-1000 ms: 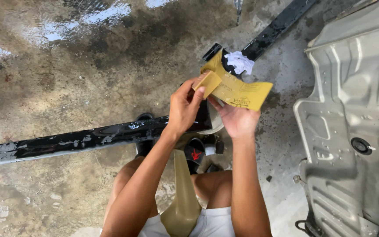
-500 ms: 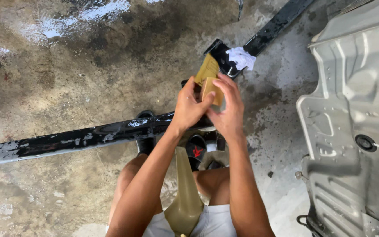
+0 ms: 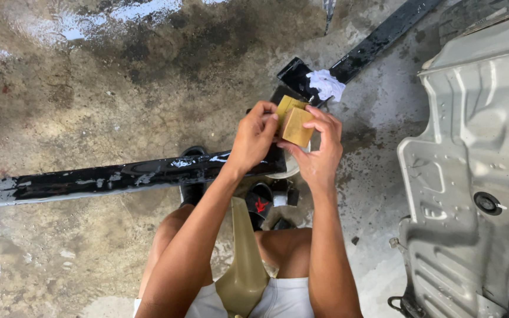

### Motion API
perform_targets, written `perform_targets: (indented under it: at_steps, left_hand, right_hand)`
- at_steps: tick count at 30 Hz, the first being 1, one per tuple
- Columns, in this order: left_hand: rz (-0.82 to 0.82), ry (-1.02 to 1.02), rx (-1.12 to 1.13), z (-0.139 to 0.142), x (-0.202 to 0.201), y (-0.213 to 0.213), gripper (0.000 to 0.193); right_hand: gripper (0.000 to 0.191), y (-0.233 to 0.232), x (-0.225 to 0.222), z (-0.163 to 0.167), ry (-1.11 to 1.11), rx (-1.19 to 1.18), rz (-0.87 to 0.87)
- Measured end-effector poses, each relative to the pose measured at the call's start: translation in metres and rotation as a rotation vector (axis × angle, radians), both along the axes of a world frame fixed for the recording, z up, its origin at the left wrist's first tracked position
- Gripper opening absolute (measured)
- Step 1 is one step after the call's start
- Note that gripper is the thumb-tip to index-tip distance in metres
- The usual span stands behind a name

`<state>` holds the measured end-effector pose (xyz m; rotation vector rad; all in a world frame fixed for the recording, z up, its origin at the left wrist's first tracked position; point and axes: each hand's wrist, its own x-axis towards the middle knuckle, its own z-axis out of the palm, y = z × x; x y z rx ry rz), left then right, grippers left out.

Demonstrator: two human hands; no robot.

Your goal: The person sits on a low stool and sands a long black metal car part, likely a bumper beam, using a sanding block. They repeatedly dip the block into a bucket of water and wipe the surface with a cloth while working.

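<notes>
I hold a small folded square of tan-yellow abrasive paper [image 3: 297, 125] between both hands, up in front of me and clear of everything below. My left hand [image 3: 253, 139] pinches its near-left edge with thumb and fingertips; my right hand [image 3: 319, 154] cups it from the right and below, fingers curled over the top edge. Both grips are narrow and closed on the folded paper, which shows a second folded layer peeking out at its upper left corner.

Just past my fingertips, farther from me, lies a crumpled white rag [image 3: 326, 85] on the end of a black painted metal bar [image 3: 378, 40] that runs away up and to the right. Under my left wrist a long wet black metal beam [image 3: 119, 176] stretches off to the left across the stained concrete floor [image 3: 89, 88]; its near end sits right beneath my hands. To the right of my right forearm, well apart, stands a large grey pressed sheet-metal panel [image 3: 472, 153] with ribbed edges, leaving a strip of open floor between it and my arm. To the left and ahead of my left hand the floor is broad wet concrete. Below my grips I see my knees, a black sandal [image 3: 260, 200] and a strip of olive cloth [image 3: 244, 265] hanging down.
</notes>
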<state>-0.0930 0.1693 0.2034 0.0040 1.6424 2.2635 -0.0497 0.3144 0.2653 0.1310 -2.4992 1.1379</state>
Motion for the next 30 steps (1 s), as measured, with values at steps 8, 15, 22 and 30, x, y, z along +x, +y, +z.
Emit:
perform_targets:
  at_steps: [8, 15, 22, 30]
  left_hand:
    - [-0.161, -0.025, 0.067, 0.007, 0.001, -0.003, 0.039]
    - [-0.22, -0.014, 0.056, 0.012, 0.0, -0.006, 0.037]
    - [-0.241, 0.023, -0.034, 0.022, 0.0, -0.008, 0.037]
    - [-0.252, 0.031, -0.08, 0.021, 0.001, -0.006, 0.037]
  right_hand:
    - [0.062, 0.007, 0.001, -0.001, -0.057, -0.039, 0.039]
    - [0.061, 0.013, 0.001, -0.008, -0.073, -0.165, 0.099]
    - [0.054, 0.02, 0.001, -0.021, -0.113, -0.302, 0.138]
    - [0.054, 0.02, 0.001, -0.027, -0.083, -0.261, 0.087]
